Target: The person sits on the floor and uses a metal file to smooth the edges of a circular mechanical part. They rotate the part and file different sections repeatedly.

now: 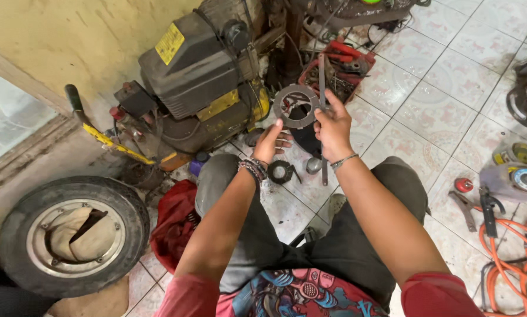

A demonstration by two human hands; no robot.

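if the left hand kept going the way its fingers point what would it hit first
Probably the grey ring disc the left hand already touches at its lower edge; beyond it stands the air compressor, though depth is unclear.

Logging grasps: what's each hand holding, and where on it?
Left hand pinches the grey toothed ring disc at its lower rim. Right hand grips a flat metal bar mid-length.

looks like a small repair workshop, floor-level setup: grimy air compressor [199, 82] against the wall, a wheel with tyre [72, 235], red tray of tools [337, 67], orange hose [513, 258], angle grinder [519, 179] and loose parts scattered over the tiled floor [445, 76].
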